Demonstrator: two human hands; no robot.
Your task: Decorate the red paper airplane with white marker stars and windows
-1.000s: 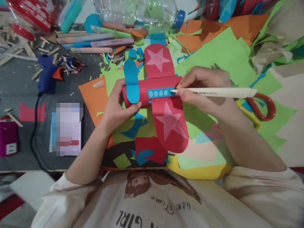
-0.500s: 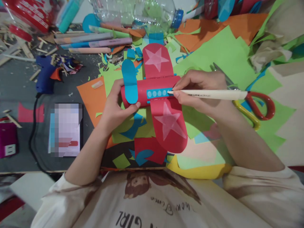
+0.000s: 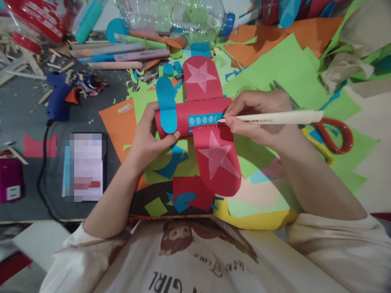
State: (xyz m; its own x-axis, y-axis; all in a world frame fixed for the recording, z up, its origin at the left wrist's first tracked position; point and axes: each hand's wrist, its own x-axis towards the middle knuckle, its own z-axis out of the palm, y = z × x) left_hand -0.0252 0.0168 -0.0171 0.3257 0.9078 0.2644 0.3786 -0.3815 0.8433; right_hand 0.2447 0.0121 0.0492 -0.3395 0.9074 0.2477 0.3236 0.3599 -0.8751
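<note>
Head view: the red paper plane (image 3: 185,115) is mid-view over paper scraps on the table (image 3: 18,106), its starred wings (image 3: 216,173) pointing to 12 and 6 o'clock. The left hand (image 3: 146,140) grips its 9 o'clock end, thumb and fingers curled around the tube by the blue tail piece (image 3: 167,114). At 3 o'clock, the fingers of the right hand (image 3: 261,105) pinch a white marker (image 3: 293,117), its tip at the blue strip (image 3: 201,115) beside four pale dots (image 3: 198,120). From the plane, the glue gun (image 3: 57,95) lies at 9 o'clock, the phone (image 3: 87,167) at 8, the scissors (image 3: 349,136) just past 3.
</note>
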